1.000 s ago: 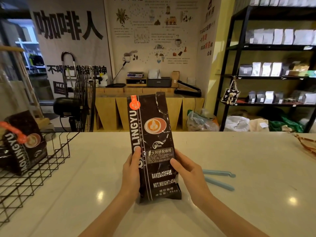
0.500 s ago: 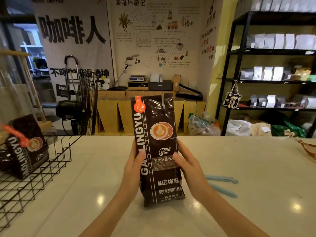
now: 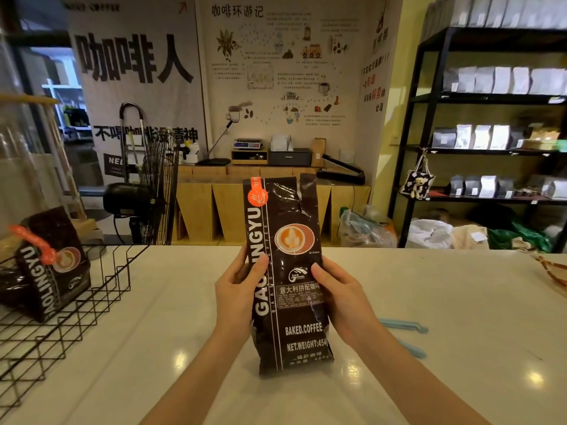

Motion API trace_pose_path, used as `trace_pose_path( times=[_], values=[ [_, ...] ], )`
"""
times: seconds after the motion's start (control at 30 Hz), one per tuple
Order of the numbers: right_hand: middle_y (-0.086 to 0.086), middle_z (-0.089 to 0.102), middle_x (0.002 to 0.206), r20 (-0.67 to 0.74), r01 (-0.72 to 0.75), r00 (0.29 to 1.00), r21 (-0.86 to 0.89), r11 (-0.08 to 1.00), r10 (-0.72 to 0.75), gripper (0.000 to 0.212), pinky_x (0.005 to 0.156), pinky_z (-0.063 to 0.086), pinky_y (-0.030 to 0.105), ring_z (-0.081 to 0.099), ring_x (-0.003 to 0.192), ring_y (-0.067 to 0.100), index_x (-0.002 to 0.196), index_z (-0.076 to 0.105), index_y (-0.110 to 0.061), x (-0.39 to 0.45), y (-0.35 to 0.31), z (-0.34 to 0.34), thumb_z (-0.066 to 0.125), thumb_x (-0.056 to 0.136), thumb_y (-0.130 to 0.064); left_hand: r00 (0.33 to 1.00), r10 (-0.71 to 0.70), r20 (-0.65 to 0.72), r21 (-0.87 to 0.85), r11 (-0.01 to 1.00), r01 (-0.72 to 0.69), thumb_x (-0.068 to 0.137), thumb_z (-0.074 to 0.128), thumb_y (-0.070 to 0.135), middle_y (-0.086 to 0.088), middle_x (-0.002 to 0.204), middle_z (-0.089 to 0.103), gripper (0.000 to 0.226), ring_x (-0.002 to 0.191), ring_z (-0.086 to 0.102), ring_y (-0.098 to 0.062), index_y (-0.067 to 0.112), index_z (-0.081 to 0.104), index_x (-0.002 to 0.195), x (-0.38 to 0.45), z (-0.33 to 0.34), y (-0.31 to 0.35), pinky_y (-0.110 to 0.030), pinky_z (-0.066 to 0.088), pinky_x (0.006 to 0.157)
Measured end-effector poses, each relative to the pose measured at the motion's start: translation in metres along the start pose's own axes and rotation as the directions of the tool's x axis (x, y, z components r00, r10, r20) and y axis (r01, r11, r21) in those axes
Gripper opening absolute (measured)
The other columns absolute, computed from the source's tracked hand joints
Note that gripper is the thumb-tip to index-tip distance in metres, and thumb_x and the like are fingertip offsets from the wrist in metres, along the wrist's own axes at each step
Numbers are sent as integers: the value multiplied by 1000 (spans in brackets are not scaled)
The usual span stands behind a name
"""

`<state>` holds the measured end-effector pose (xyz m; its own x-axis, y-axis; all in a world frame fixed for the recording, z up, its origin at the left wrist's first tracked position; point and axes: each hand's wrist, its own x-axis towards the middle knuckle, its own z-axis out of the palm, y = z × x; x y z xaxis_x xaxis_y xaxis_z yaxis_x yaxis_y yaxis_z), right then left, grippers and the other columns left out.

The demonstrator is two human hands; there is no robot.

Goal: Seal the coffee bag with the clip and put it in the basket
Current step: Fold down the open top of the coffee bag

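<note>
A tall dark coffee bag (image 3: 291, 271) with white lettering and an orange cup logo stands upright on the white counter (image 3: 445, 302). Its top edge is flat with a tear down the right side. My left hand (image 3: 237, 289) grips the bag's left edge and my right hand (image 3: 343, 297) grips its right edge, at mid height. A light blue clip (image 3: 405, 325) lies open on the counter just right of my right hand, partly hidden by my forearm. The black wire basket (image 3: 92, 289) sits at the counter's left end.
Inside the basket lies another dark coffee bag (image 3: 50, 271) closed with an orange clip. Behind the counter stand a black fan (image 3: 147, 191), a wooden bench with a scale and a sealer, and black shelves (image 3: 491, 148) of pale bags. A woven object (image 3: 552, 269) shows at the right edge.
Both hands have slid up the bag from its lower part to mid height. The bag stays upright on the counter, and the view has tilted slightly.
</note>
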<state>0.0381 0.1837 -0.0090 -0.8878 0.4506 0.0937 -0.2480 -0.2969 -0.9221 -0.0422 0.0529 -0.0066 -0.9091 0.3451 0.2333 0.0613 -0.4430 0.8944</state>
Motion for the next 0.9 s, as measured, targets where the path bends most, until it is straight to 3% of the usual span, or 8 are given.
trace_pose_path(
  times=[0.1,0.23,0.43,0.63,0.73,0.9],
  values=[
    [3,74,96,31,59,998,-20,998,-59,31,73,53,27,67,92,17,100,68,-18,5,-12,-2,65,69,-24,998,2,65,15,1000,-3,82,56,20,13,79,75,51,77,71,-9,28,43,131,2,2,6,-22,56,56],
    [7,73,94,35,106,994,-20,994,-105,41,75,53,29,67,91,20,102,67,-8,13,-26,-3,68,65,-27,993,-36,110,-45,998,41,86,50,28,8,84,74,46,78,71,-12,45,35,126,4,9,9,-26,57,58],
    [12,72,96,-10,105,994,-4,994,-105,38,76,56,31,68,90,22,99,69,-5,14,-23,-8,67,66,-25,990,-24,136,-143,989,43,83,55,18,2,71,73,6,65,69,-12,21,55,89,14,12,22,-28,57,54],
    [9,74,87,-2,141,990,-82,987,-142,26,71,54,27,68,85,20,94,71,-5,14,-26,-13,65,74,-19,995,-28,94,-145,989,41,80,59,16,0,70,74,6,64,70,-13,17,60,86,15,14,22,-26,56,53],
    [10,74,88,16,192,981,-180,965,-193,34,73,53,27,69,86,20,93,71,-4,13,-31,-15,69,66,-26,997,-16,73,-122,992,25,80,58,13,-3,74,71,6,62,68,-12,15,61,86,14,12,26,-26,57,54],
    [-2,75,77,110,336,942,-247,909,-318,26,72,56,24,70,81,17,81,71,-16,11,-53,-12,72,58,-27,990,112,87,36,993,-115,79,59,19,2,74,70,8,68,65,-11,17,66,83,11,11,33,-24,52,62]
  ],
)
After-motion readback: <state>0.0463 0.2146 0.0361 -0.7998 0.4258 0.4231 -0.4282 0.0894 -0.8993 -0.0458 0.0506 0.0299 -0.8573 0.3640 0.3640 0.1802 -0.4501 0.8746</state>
